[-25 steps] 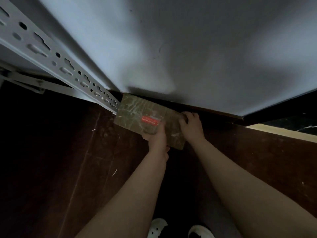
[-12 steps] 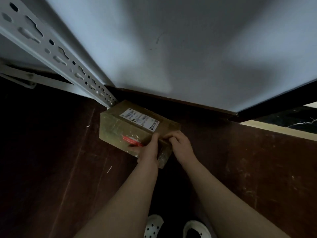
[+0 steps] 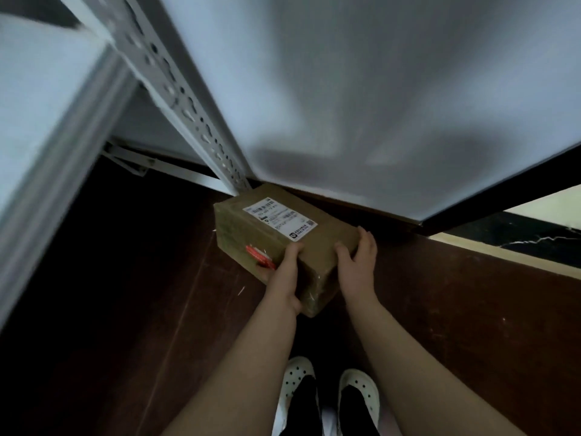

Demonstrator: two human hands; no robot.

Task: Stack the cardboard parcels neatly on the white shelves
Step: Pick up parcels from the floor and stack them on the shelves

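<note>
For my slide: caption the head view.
Left hand and right hand hold a parcel below a white shelf.

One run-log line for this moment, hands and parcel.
left hand: grips cardboard parcel | right hand: grips it | label: up | position: at white shelf edge | not shelved

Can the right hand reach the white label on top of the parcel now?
Probably yes: the label lies uncovered on top of the parcel, beyond the right hand, with nothing between. That hand grips the parcel, though, so the left hand must carry it.
</note>
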